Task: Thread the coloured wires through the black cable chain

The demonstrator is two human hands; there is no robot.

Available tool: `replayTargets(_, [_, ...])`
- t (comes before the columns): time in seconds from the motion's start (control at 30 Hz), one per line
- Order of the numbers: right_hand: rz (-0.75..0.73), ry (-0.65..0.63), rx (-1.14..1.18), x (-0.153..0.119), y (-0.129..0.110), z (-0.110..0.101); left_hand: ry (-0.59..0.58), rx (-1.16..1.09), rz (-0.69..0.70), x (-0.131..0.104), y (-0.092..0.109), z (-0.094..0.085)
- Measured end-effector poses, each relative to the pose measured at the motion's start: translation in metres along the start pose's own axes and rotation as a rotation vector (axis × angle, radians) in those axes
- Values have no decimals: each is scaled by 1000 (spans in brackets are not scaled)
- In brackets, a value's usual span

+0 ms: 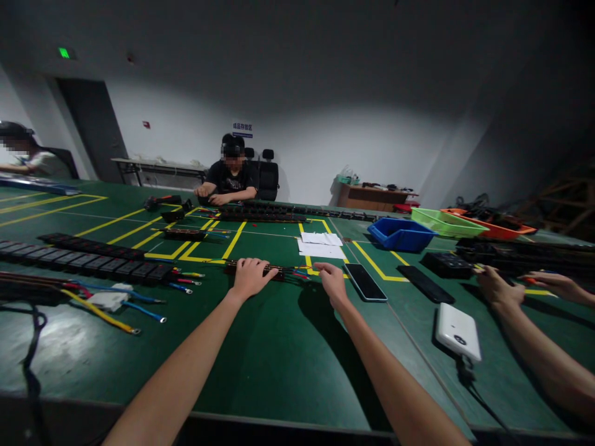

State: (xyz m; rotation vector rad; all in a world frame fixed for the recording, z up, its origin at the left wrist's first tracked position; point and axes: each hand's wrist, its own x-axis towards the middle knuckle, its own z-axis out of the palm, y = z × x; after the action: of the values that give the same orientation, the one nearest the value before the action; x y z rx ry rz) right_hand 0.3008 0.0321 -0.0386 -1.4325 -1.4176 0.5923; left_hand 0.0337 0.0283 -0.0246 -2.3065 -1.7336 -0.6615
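My left hand [252,277] lies over a short dark strip with brownish bars [274,272], its fingers curled over the far edge and its thumb along the near side. Several thin coloured wires [297,273] run out of the strip's right end. My right hand [331,282] is closed at those wires, with thumb and forefinger pinched on the tip of one wire [308,267]. The pinched tip itself is mostly hidden by the fingers. White papers [320,248] lie just beyond, and a phone [365,282] is to the right of my right hand.
Long black strips [93,263] with lugged cables [106,313] lie at left. At right are a dark phone [425,284], a white power bank [458,332], a blue bin [400,235] and a green tray [446,223]. A co-worker's hands [502,288] work there; another person [231,170] sits opposite.
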Motion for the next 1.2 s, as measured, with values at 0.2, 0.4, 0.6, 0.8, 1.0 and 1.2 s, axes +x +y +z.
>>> replayTargets(0.2, [-117, -34, 84, -1, -1, 3, 3, -6, -13, 0, 0, 0])
replayTargets(0.4, [-151, -87, -276, 0, 13, 1, -19, -29, -4, 1, -1, -3])
replayTargets(0.6, [-213, -192, -613, -8, 7, 4, -18, -16, -6, 1, 0, -4])
replayTargets(0.8, [-140, -166, -553, -9, 0, 2, -12, -12, -10, 0, 0, -4])
replayTargets(1.0, [-11, -38, -380, -7, -4, -3, -13, -3, -13, -1, 1, -5])
replayTargets(1.2, [-5, -43, -494, -14, -14, -8, -15, 1, -4, -1, 2, -6])
